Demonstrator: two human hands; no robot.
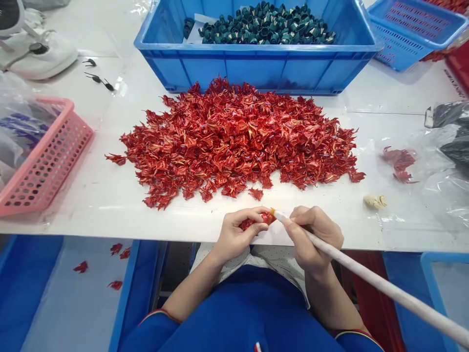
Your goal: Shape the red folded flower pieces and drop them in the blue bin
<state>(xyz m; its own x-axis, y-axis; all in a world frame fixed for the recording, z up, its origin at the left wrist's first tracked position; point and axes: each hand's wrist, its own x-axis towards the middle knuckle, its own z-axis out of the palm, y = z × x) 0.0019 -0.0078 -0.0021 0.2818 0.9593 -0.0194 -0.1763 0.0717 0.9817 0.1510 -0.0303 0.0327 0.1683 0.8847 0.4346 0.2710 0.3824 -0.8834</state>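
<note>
My left hand (240, 231) is closed round a small red spiky piece (270, 217) at the table's front edge; the fingers partly hide it. In my right hand (315, 234) is a pen-like tool (280, 216) with a yellow tip, gripped near its front end. A long white shaft or tube (384, 284) runs back from it to the lower right. The yellow tip meets or nearly meets the red piece; I cannot tell which. Just beyond my hands spreads a wide pile of similar red pieces (238, 142), some with yellow and blue marks.
Behind the pile stands a blue crate (256, 66) holding dark green pieces (271, 24). A pink basket (47, 161) is at left, clear plastic bags (439, 181) at right. Below left, a blue bin (126, 293) holds several red pieces. A crumpled beige scrap (374, 201) lies at right.
</note>
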